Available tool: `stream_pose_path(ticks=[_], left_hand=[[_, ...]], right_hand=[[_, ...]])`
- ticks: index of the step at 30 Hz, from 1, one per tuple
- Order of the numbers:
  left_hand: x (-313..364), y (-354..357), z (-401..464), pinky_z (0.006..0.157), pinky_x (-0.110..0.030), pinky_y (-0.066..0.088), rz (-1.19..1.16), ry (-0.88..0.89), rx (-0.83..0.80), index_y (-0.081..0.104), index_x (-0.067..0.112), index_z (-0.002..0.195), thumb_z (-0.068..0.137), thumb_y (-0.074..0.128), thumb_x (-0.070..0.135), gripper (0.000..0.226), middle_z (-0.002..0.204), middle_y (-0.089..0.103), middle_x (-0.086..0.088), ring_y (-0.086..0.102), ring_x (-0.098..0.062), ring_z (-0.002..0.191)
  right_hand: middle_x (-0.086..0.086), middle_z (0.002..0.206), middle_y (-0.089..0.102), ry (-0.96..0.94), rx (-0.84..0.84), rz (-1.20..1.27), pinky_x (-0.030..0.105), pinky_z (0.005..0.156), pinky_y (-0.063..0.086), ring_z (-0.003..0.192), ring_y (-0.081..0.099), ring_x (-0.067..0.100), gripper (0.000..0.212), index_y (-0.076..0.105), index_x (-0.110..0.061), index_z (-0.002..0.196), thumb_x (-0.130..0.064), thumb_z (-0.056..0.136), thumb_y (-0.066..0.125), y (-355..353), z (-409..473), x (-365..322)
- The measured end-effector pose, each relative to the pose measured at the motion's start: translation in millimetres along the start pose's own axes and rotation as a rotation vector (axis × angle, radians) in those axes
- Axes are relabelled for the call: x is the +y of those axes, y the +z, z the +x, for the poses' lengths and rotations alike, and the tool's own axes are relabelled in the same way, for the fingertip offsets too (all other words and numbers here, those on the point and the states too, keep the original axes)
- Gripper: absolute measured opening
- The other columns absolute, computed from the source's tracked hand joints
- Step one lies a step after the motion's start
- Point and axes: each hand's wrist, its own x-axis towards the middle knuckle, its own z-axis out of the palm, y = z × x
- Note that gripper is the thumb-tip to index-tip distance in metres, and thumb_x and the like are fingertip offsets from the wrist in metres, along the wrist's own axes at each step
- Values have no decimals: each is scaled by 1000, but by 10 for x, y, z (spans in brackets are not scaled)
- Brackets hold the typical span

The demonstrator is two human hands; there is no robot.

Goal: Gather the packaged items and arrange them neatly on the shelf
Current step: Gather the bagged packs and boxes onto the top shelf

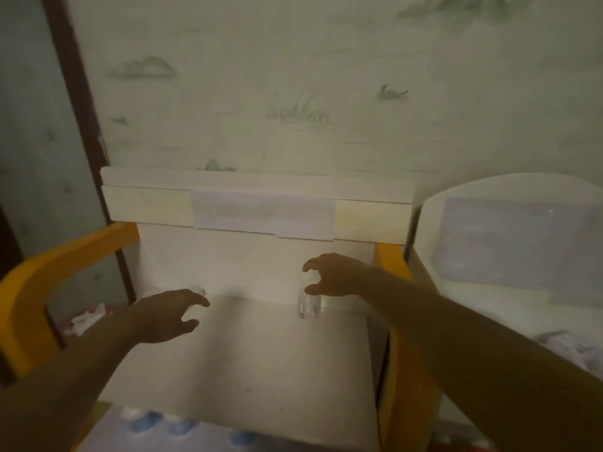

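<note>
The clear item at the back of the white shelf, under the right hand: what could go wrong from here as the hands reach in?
1. The clear item stands upright below the curled fingers of the right hand; a careless grab may tip it.
2. A second clear item is mostly hidden behind the left hand, which could knock it.
3. The picture is dim and blurred, and the items hardly stand out against the white shelf, so misjudging them seems likely.

Two hands, left hand [166, 316] and right hand [332, 275], one clear packaged item [309, 305] at frame centre (a second is too blurred to count), one white shelf [261, 370]
</note>
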Motion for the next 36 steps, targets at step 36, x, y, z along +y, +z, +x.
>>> stream_pose_path(ticks=[36], left_hand=[[-1622, 1414, 1758, 96, -44, 47, -219, -164, 50, 32, 30, 142, 92, 49, 45, 55, 144, 40, -7, 54, -28, 119]], right_hand=[[4, 133, 47, 378, -126, 75, 35, 85, 50, 114, 55, 26, 78, 34, -23, 137, -38, 74, 76, 1383, 1250, -88]])
